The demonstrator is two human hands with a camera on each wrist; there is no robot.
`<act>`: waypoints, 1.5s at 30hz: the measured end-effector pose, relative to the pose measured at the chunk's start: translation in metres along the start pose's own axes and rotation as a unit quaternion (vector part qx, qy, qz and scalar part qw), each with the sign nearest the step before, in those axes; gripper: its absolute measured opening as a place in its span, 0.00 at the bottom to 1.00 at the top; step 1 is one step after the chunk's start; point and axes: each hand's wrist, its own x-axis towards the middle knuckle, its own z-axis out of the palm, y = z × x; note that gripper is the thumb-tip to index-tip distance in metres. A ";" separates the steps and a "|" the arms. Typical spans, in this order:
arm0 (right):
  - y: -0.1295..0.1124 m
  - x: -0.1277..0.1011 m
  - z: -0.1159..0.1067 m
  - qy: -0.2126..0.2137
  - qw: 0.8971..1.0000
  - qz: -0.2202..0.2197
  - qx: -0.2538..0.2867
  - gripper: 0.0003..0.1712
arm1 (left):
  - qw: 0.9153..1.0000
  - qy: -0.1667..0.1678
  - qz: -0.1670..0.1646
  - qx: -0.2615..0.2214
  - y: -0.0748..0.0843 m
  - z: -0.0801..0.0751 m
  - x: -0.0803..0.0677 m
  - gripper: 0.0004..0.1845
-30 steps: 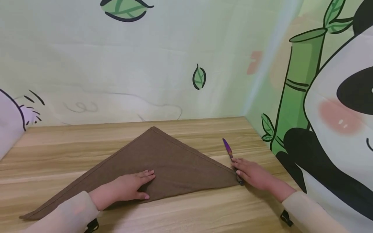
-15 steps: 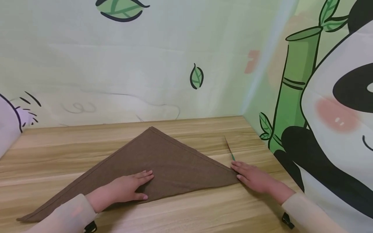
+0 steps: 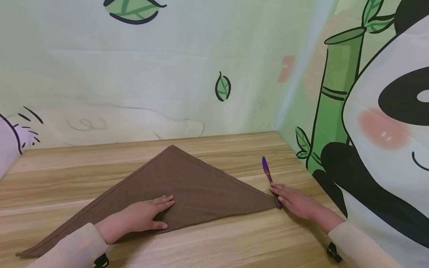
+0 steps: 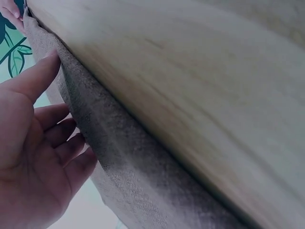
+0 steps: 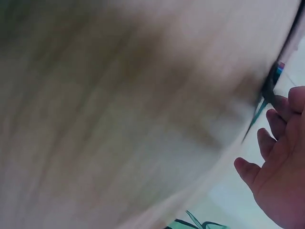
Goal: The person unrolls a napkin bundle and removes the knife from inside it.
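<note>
A brown cloth (image 3: 197,186) lies as a broad triangle on the wood-grain table. My left hand (image 3: 142,216) rests on its middle, fingers straight, thumb apart near the front edge; the left wrist view shows the hand (image 4: 40,152) beside that edge. At the cloth's right corner lies a purple-blue table knife (image 3: 267,172) with a shiny blade, pointing away from me. My right hand (image 3: 298,201) pinches its handle between fingertips and thumb, partly covering it. In the right wrist view, the knife (image 5: 271,86) shows dark at the tips of the thumb and forefinger.
The wood-grain table (image 3: 214,245) runs back to a pale wall hanging (image 3: 167,74) with leaf drawings. A printed panda and bamboo panel (image 3: 335,93) borders the right side. Black straps (image 3: 333,253) show under the sleeves.
The knife has turned about its length, blade flat, then edge-on, now flat again, its tip shifted slightly right. The right hand moved slightly with it; the left hand stays on the cloth.
</note>
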 end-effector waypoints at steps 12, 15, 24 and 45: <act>0.002 -0.002 -0.019 0.031 0.999 0.034 0.001 0.26 | 0.999 0.030 -0.021 0.037 -0.023 0.000 -0.026 0.35; 0.004 -0.001 -0.018 0.033 0.999 0.041 -0.012 0.24 | 0.998 0.039 -0.029 0.032 -0.031 0.001 -0.035 0.35; -0.011 0.023 -0.008 0.029 0.989 0.130 0.066 0.16 | 0.996 0.077 -0.044 0.024 -0.045 0.004 -0.060 0.32; 0.005 0.076 -0.004 -0.036 0.928 0.314 0.196 0.12 | 0.993 0.105 -0.025 0.053 -0.059 0.019 -0.082 0.30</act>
